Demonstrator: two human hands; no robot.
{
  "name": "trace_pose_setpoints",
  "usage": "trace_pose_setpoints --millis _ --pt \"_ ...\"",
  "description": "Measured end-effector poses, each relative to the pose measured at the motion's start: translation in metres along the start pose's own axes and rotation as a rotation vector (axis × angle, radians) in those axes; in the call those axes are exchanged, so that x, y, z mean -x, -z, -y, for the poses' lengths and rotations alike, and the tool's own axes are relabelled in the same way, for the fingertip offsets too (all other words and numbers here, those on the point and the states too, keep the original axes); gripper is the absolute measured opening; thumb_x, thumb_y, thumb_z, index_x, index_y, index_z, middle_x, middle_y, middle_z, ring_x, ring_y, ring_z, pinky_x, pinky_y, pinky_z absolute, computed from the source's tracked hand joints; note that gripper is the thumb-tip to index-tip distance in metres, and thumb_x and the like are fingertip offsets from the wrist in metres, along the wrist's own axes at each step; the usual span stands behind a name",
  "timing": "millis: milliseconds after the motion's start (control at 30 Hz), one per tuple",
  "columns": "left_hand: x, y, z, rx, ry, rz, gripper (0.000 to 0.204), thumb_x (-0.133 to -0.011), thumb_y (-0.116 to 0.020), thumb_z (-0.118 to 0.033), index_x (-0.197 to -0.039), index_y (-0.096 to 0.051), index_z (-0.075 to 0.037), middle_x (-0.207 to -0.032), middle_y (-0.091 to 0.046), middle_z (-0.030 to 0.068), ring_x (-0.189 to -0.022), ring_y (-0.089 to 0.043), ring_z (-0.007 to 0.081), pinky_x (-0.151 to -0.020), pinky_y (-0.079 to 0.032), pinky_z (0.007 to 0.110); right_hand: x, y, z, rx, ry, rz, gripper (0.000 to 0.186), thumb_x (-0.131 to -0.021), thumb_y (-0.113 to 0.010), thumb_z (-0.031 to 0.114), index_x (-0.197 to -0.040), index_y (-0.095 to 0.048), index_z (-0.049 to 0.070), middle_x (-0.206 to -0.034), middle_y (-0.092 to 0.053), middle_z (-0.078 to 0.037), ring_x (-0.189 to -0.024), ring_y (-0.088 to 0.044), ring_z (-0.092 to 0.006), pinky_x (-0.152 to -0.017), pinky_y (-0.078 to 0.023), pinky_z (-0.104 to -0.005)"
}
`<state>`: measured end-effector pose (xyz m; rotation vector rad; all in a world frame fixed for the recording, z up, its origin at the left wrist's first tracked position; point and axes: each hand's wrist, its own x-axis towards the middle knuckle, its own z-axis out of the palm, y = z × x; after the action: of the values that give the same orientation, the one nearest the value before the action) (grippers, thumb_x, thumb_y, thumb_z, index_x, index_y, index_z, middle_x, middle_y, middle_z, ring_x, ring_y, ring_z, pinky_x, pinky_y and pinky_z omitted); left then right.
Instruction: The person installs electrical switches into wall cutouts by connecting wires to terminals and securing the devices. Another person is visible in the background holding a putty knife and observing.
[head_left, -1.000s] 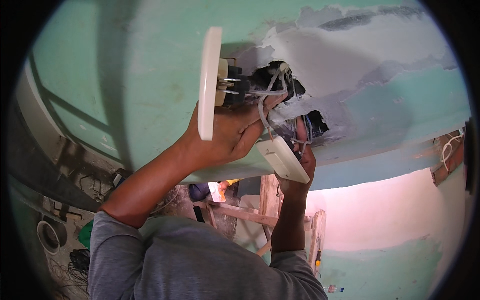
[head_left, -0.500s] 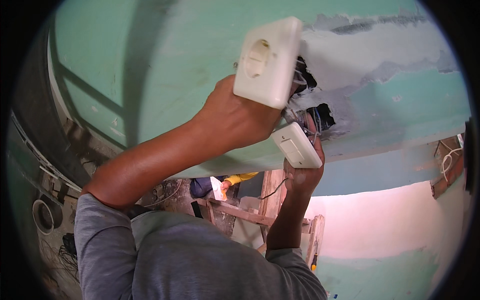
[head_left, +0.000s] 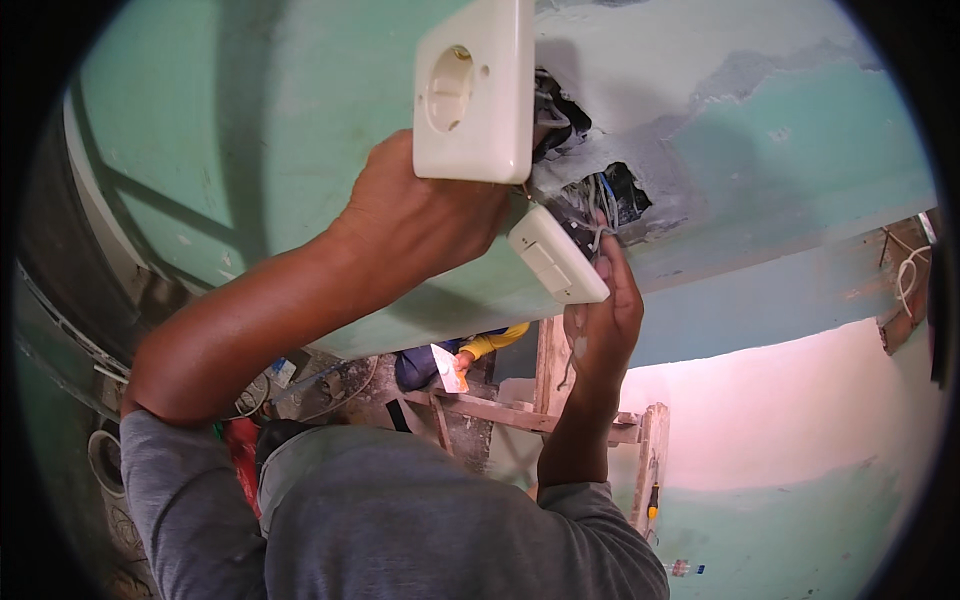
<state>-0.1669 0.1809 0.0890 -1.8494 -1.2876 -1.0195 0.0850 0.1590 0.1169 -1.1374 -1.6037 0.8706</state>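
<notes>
A cream wall socket (head_left: pixel 490 110) hangs by its wiring in front of a hole in the wall. My left hand (head_left: pixel 425 205) is raised behind and below it, and its fingers are hidden there. Lower down, my right hand (head_left: pixel 605 315) grips a cream light switch (head_left: pixel 557 262) from behind, the plate tilted. The index finger of that hand reaches up along the switch's back to the grey and blue wires (head_left: pixel 603 205). Those wires come out of the lower wall hole (head_left: pixel 628 192). Dark wiring shows in the upper wall hole (head_left: pixel 560 105), partly covered by the socket.
The green wall (head_left: pixel 330 120) has grey patched plaster round the holes. Below stands a wooden frame (head_left: pixel 500 412) with a yellow-handled screwdriver (head_left: pixel 653 500) on its right post. Beyond it, another person's hand (head_left: pixel 463 360), in a yellow sleeve, holds something white.
The view has shifted, so the wall, socket and switch sit further left. My right index finger now reaches up to the wires behind the switch, and the switch plate is tilted more.
</notes>
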Motion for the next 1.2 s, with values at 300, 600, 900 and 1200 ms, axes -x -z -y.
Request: trace_pose_setpoints --millis 300,600,900,1200 --pt "-0.003 -0.004 -0.003 0.173 0.177 0.088 0.065 -0.097 -0.064 -0.028 -0.161 -0.053 -0.019 -0.087 -0.073 0.0107 -0.075 -0.072 0.0307 -0.068 -0.058 0.045 0.046 0.075 -0.029 -0.199 -0.044 -0.078 0.033 -0.113 -0.057 0.021 -0.136 -0.065 -0.001 -0.071 -0.054 0.001 -0.053 -0.042 -0.0037 -0.049 -0.035 -0.0185" --pt "-0.008 -0.003 -0.006 0.176 0.157 0.012 0.063 -0.096 -0.064 -0.025 -0.159 -0.057 -0.021 -0.089 -0.075 0.0136 -0.079 -0.075 0.0304 -0.07 -0.061 0.043 -0.005 -0.012 0.015 0.009 0.032 -0.246 0.031 -0.11 -0.071 0.026 -0.118 -0.071 -0.005 -0.098 -0.076 -0.005 -0.076 -0.06 -0.0024 -0.068 -0.044 -0.0181" --pt "-0.01 -0.002 0.002 -0.079 -0.089 0.11 0.032 -0.095 -0.067 -0.023 -0.122 -0.074 -0.007 -0.11 -0.074 0.0099 -0.094 -0.074 0.0276 -0.064 -0.059 0.038 -0.012 -0.049 0.013 -0.345 0.152 -0.362 0.035 -0.109 -0.072 0.024 -0.128 -0.069 -0.006 -0.105 -0.078 -0.009 -0.09 -0.069 -0.0066 -0.075 -0.052 -0.021" --pt "-0.01 -0.009 0.008 0.055 -0.043 0.135 0.021 -0.095 -0.067 -0.02 -0.109 -0.079 -0.01 -0.107 -0.076 0.0094 -0.09 -0.076 0.0265 -0.066 -0.061 0.038 -0.018 -0.055 0.015 -0.385 0.053 -0.335 0.048 -0.109 -0.071 0.026 -0.144 -0.064 -0.005 -0.1 -0.075 -0.008 -0.066 -0.061 -0.0033 -0.045 -0.036 -0.0194"
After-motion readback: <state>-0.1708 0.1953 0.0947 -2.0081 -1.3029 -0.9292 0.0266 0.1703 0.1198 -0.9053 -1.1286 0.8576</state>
